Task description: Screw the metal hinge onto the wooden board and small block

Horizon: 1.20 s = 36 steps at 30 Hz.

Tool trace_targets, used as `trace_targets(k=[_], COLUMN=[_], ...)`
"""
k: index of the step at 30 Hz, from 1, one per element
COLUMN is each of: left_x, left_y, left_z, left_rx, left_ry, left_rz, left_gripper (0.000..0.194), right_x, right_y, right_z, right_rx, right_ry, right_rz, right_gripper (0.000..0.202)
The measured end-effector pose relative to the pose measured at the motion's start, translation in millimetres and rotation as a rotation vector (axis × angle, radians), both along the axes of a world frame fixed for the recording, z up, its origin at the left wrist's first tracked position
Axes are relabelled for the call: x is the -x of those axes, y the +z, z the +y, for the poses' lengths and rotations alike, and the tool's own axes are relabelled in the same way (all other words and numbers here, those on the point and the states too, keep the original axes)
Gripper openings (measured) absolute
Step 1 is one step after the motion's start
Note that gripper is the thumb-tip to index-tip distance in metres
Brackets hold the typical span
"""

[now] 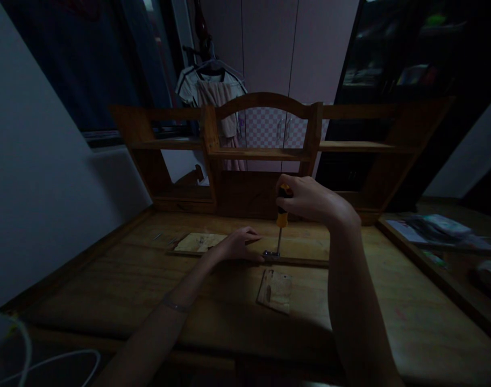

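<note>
My right hand [299, 198] is wrapped round the handle of a yellow and black screwdriver [282, 219]. The screwdriver stands nearly upright, its tip down at a small metal fitting [271, 253] on a narrow wooden strip [304, 262]. My left hand [241, 244] rests on the strip just left of the fitting, thumb and fingers apart. Left of that hand lies a pale, rough wooden board [197, 243]. A small wooden piece [276, 290] lies flat on the desk in front of the strip.
A wooden shelf unit [261, 154] stands along the back of the wooden desk [128, 290]. Small thin metal bits [157, 236] lie at the left. Papers and plastic [434, 228] are at the right. A white cable [68, 353] loops at the lower left.
</note>
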State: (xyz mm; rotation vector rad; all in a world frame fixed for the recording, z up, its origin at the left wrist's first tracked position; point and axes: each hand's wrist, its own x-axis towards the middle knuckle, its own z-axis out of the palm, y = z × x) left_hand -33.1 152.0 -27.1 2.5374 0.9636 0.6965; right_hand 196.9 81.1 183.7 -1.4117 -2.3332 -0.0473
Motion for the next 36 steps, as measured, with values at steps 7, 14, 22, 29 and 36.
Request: trace_targets(k=[7, 14, 22, 29, 36], left_x=[-0.7, -0.1, -1.0, 0.3, 0.1], left_y=[3.4, 6.2, 10.3, 9.4, 9.8], left_z=[-4.0, -3.2, -5.3, -4.2, -2.5], left_rx=[0.038, 0.094, 0.046, 0.060, 0.036], left_ry=[0.033, 0.027, 0.023, 0.038, 0.029], left_rz=[-0.001, 0.019, -0.029, -0.035, -0.045], left_gripper=[0.081, 0.084, 0.080, 0.081, 0.077], right_x=[4.1, 4.4, 4.4, 5.9, 6.4], right_y=[-2.4, -3.7, 1.9, 0.8, -1.5], right_z=[7.6, 10.1, 10.1, 13.7, 16.4], right_rx=[-0.032, 0.051, 0.030, 0.139, 0.175], right_ry=[-0.087, 0.060, -0.048, 0.045, 0.042], right_rz=[-0.071, 0.049, 0.029, 0.132, 0.163], right_gripper=[0.036, 0.034, 0.030, 0.018, 0.018])
